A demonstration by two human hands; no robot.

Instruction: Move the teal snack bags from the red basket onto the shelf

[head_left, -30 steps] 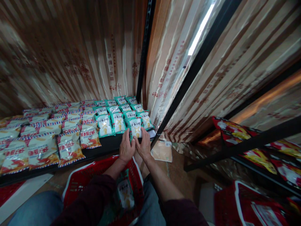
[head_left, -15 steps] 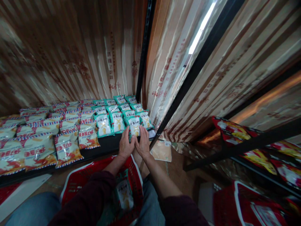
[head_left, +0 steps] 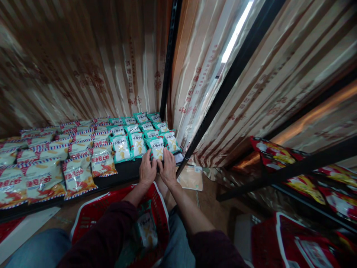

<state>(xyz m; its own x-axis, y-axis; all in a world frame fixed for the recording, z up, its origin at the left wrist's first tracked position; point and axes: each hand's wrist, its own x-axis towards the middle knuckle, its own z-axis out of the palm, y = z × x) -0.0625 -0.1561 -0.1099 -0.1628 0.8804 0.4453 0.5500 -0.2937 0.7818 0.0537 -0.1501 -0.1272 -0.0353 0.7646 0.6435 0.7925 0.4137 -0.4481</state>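
A green-and-white snack bag (head_left: 156,146) stands tilted back at the front of the shelf, in line with more bags of its kind. My left hand (head_left: 147,169) holds its lower left side, and my right hand (head_left: 168,168) holds the lower right side. The thumbs meet near its bottom edge, and the fingers partly cover its lower part. Left of it stands another green-and-white snack bag (head_left: 138,143); a third snack bag (head_left: 171,140) is on its right. Below my forearms, a red basket (head_left: 92,212) holds more green bags.
White-and-red shrimp snack bags (head_left: 76,173) fill the left of the black shelf (head_left: 119,175). A black post (head_left: 206,119) rises right of my hands. Red-and-yellow packets (head_left: 304,182) lie on another rack at right, above a second red basket (head_left: 264,238). Curtains (head_left: 111,59) hang behind.
The held bag sits slightly farther back, closer to the row behind. My fingers have loosened and spread a little along its sides. The view has shifted slightly.
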